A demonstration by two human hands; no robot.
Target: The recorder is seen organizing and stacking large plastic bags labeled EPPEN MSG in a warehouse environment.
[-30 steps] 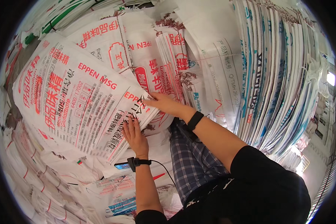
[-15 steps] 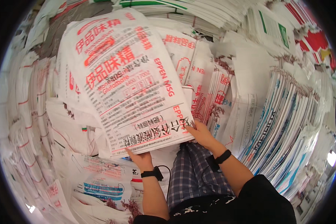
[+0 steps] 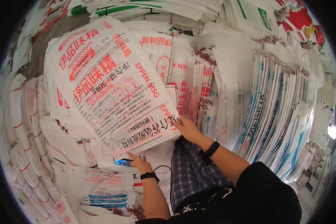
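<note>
Upright-packed white woven sacks (image 3: 274, 108) crowd the right side. Before the person, a red-printed flat sack (image 3: 100, 84) lies atop others, its long axis slanting, far end pointing up-left. Right hand (image 3: 189, 128) grips its near right corner; left hand (image 3: 141, 163) touches the near edge, grip unclear.

A strip of grey floor (image 3: 69, 25) shows at the upper left; elsewhere a spread of white sacks (image 3: 69, 153) does the carrying. A blue-printed sack (image 3: 104, 186) lies flat at the lower left, and a large red-printed sack (image 3: 100, 78) extends over the spread, its contact with it hidden
</note>
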